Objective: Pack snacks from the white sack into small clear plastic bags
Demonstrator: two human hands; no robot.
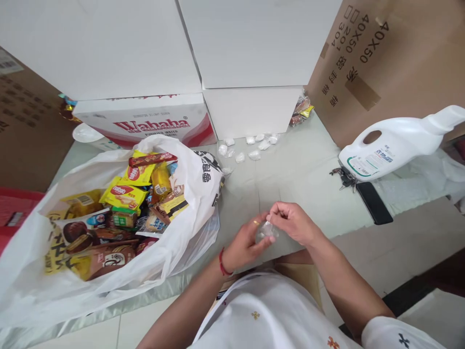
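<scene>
At the table (298, 167), clear plastic (267, 231) sits between hands (249, 245) (292, 220).

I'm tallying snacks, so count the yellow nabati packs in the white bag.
2. The upper pack is beside a red-wrapped bar; the lower pack is just below it in the picture. More may be hidden deeper in the white bag.

Small clear plastic bag (268, 231), crinkled, handheld
</scene>
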